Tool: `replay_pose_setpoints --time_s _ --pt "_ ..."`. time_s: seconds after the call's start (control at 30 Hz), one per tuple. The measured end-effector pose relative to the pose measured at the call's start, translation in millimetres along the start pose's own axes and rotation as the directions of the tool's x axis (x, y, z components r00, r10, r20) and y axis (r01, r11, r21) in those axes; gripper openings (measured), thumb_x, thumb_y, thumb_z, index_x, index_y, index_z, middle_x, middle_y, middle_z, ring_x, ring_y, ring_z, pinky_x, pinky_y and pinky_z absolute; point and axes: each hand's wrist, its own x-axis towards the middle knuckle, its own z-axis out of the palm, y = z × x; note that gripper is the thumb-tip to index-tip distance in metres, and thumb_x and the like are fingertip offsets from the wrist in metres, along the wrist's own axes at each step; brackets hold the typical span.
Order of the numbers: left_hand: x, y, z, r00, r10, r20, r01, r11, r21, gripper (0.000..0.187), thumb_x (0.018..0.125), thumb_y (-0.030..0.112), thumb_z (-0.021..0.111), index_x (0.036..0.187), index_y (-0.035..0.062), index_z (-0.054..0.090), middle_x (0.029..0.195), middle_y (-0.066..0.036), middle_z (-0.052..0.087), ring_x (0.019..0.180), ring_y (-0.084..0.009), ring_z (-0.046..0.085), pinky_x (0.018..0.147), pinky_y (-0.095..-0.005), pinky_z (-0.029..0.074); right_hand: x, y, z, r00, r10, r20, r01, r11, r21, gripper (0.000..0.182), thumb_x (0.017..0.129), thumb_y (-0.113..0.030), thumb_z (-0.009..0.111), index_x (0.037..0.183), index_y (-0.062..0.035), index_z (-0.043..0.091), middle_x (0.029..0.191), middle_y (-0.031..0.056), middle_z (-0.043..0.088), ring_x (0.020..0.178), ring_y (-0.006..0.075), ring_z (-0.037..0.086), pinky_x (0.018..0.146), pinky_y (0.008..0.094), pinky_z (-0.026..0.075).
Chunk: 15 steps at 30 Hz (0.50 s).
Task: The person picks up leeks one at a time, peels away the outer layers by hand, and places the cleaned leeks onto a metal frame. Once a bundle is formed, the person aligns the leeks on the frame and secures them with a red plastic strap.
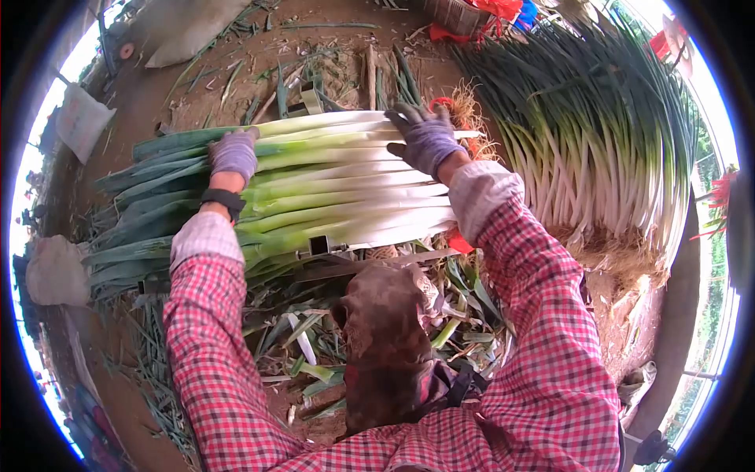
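A row of long, thick green onions [346, 185] lies side by side on a low metal frame [318, 245], leaves to the left and white ends to the right. My left hand [233, 153], in a purple-grey glove, is bent over the far onions where white turns to green; its fingertips are partly hidden. Spread fingers show on my right hand [426, 138], gloved alike, which lies over the far white ends near the roots [467, 110]. Some red material [459, 241] shows by the near white ends.
A large pile of green onions [582, 134] lies to the right, roots toward me. Cut leaves and peelings [314, 370] litter the ground beneath and around the frame. Pale sacks [82, 118] lie on the left. A basket [458, 17] with red and blue material stands at the back.
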Motion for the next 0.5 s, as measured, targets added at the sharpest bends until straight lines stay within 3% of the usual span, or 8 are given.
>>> replay_pose_setpoints --time_s 0.07,0.1,0.3,0.33,0.4,0.5 --pt "1.7 -6.9 12.0 0.996 0.023 -0.090 -0.023 1.000 0.002 0.036 0.085 0.009 0.052 0.120 0.0175 0.054 0.122 -0.011 0.058 0.116 -0.0310 0.054 0.095 -0.0548 0.040 8.3 -2.7 19.7 0.998 0.061 -0.030 -0.058 0.994 0.093 0.063 0.088 -0.047 0.054 0.142 -0.0191 0.037 0.146 0.0071 0.036 0.135 0.0288 0.033 0.108 0.0548 0.022" --pt "9.9 -6.2 15.6 0.998 0.009 -0.062 -0.007 1.000 0.030 0.037 0.085 0.009 0.051 0.121 0.0178 0.053 0.122 -0.011 0.058 0.116 -0.0308 0.054 0.095 -0.0549 0.040 9.4 -3.8 24.3 0.995 0.096 -0.008 -0.094 0.984 0.151 0.062 0.088 -0.046 0.054 0.141 -0.0191 0.037 0.146 0.0076 0.036 0.135 0.0292 0.032 0.108 0.0553 0.021" --pt "-1.8 -7.5 10.8 1.000 0.015 0.002 -0.014 0.997 -0.074 0.048 0.076 0.010 0.063 0.122 0.0208 0.052 0.129 -0.010 0.051 0.124 -0.0285 0.047 0.103 -0.0552 0.031 18.8 -5.6 40.3 0.991 0.130 0.024 -0.130 0.991 0.001 0.060 0.089 -0.047 0.052 0.142 -0.0225 0.037 0.147 0.0078 0.036 0.135 0.0293 0.033 0.107 0.0514 0.025" --pt "-11.0 -19.4 16.9 0.986 0.136 -0.100 -0.151 0.975 -0.160 0.053 0.070 0.014 0.070 0.120 0.0214 0.053 0.129 -0.010 0.049 0.126 -0.0290 0.044 0.107 -0.0542 0.026 18.7 -7.5 36.8 0.991 0.132 0.026 -0.132 0.991 0.009 0.060 0.089 -0.047 0.052 0.142 -0.0228 0.037 0.147 0.0076 0.036 0.135 0.0292 0.033 0.107 0.0513 0.025" --pt "-41.4 -23.5 -11.0 0.934 0.324 -0.151 -0.350 0.916 -0.196 0.052 0.071 0.018 0.071 0.119 0.0215 0.053 0.128 -0.010 0.048 0.126 -0.0291 0.042 0.109 -0.0521 0.024 19.9 -7.4 46.5 0.990 0.143 -0.010 -0.143 0.990 0.000 0.060 0.089 -0.048 0.051 0.142 -0.0241 0.036 0.147 0.0074 0.036 0.135 0.0289 0.033 0.107 0.0510 0.024" --pt "-39.8 -10.6 -4.1 0.882 0.418 -0.215 -0.447 0.889 -0.105 0.039 0.074 0.020 0.069 0.112 0.0188 0.059 0.119 -0.009 0.054 0.118 -0.0286 0.047 0.106 -0.0490 0.029 22.0 -5.6 50.9 0.985 0.168 0.027 -0.166 0.985 -0.045 0.061 0.089 -0.050 0.050 0.143 -0.0259 0.035 0.147 0.0072 0.036 0.135 0.0296 0.032 0.107 0.0531 0.023"
